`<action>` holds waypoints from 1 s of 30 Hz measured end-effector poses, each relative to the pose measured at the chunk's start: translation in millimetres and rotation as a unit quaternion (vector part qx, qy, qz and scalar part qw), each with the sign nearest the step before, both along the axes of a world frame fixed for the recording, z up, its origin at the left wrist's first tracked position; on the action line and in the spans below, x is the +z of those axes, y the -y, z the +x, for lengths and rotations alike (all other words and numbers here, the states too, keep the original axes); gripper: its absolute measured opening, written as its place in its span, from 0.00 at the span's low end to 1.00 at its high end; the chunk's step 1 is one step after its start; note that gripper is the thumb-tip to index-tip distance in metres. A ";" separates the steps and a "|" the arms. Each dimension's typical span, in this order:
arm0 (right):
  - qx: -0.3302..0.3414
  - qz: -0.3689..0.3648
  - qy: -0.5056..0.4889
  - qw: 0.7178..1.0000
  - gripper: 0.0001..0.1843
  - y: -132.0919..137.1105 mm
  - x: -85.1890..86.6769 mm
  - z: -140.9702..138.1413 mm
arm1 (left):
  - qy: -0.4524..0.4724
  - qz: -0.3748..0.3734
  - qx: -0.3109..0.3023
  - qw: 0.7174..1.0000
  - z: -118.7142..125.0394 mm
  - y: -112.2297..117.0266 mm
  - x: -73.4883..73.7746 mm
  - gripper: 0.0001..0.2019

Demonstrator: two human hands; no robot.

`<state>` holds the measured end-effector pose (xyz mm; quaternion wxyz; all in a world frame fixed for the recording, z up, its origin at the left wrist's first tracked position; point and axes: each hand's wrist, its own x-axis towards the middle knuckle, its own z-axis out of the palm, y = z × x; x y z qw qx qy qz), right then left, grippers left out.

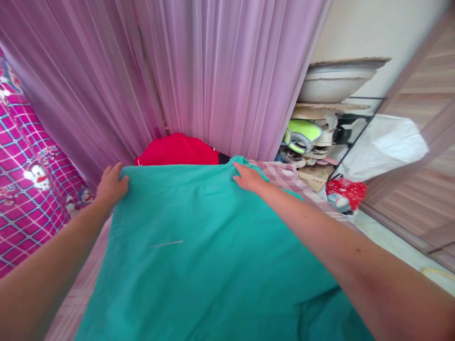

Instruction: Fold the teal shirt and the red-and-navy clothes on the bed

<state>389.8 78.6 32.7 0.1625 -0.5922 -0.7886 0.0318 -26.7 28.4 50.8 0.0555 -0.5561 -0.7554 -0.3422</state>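
A large teal garment (199, 246) lies spread over a checked pink sheet (284, 175) in front of me. My left hand (112, 184) grips its far left corner, fingers curled over the edge. My right hand (249, 177) pinches the far right corner of the same garment. Both arms reach forward across the cloth. A red garment (177, 150) lies just beyond the teal one, against the curtain.
A purple curtain (199, 71) hangs straight ahead. Bright pink patterned fabric (28, 189) is at the left. At the right stand a rack with shoes (313, 142) and a basin (334, 83), a white bag (384, 142), a red bag (346, 193) and a wooden door (426, 156).
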 end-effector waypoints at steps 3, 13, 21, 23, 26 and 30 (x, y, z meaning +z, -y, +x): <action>0.109 -0.011 0.071 0.991 0.33 29.4 -20.3 11.1 | -0.113 0.009 -0.052 0.992 24.2 29.5 -25.9 0.34; 0.096 -0.110 0.089 0.985 0.27 94.8 2.7 108.8 | -0.233 -0.207 -0.215 0.925 75.3 151.8 -135.5 0.28; -0.002 -0.199 0.009 0.980 0.20 215.1 5.9 216.9 | -0.199 -0.181 -0.203 0.942 67.2 205.8 -138.0 0.31; 0.008 -0.154 -0.020 0.988 0.27 249.0 -0.8 222.4 | -0.193 -0.167 -0.215 0.943 70.2 221.7 -138.2 0.30; 0.045 -0.038 -0.019 0.998 0.35 295.9 -10.1 220.0 | -0.185 -0.170 -0.240 0.938 73.3 241.9 -142.5 0.28; 0.016 -0.064 -0.037 0.997 0.17 336.9 -26.1 219.3 | -0.185 -0.190 -0.229 0.936 77.2 256.8 -148.7 0.28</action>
